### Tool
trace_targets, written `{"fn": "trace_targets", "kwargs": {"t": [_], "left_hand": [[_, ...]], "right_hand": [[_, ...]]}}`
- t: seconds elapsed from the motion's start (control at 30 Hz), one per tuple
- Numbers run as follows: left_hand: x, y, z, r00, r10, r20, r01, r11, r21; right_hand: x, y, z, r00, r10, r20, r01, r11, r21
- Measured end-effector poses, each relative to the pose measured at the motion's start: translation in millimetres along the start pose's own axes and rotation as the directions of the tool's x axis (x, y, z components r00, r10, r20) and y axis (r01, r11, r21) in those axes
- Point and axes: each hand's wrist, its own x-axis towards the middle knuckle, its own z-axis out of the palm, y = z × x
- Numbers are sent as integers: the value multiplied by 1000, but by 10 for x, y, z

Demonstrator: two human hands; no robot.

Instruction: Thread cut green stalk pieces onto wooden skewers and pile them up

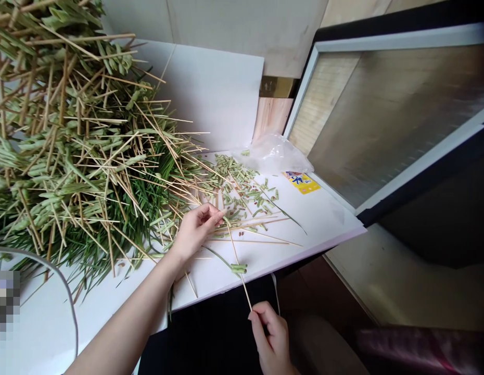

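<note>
A thin wooden skewer [246,292] slants up from my right hand [270,333], whose fingers pinch its lower end beyond the table's front edge. Two short green bean pieces [239,269] sit side by side partway along the skewer. At the skewer's upper end, my left hand [201,226] pinches a small green bean piece [227,221] between thumb and forefinger. Loose cut bean pieces [230,169] and bare skewers [257,237] lie on the white table just beyond my left hand.
A tall heap of skewered green beans [70,156] fills the left side. A clear plastic bag [275,151] and a yellow packet [303,182] lie at the back right, beside a framed glass panel [382,114]. A grey cable [66,291] curves at the lower left.
</note>
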Motion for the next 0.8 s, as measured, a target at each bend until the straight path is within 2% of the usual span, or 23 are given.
{"fn": "trace_targets", "kwargs": {"t": [0.37,0.8], "left_hand": [[-20,4,14,998,60,-9,-58,987,152],[-33,15,20,997,80,-6,-78,984,158]], "right_hand": [[20,-5,10,1000,12,-8,-12,1000,19],[12,-27,-1,994,106,-20,-105,993,51]]}}
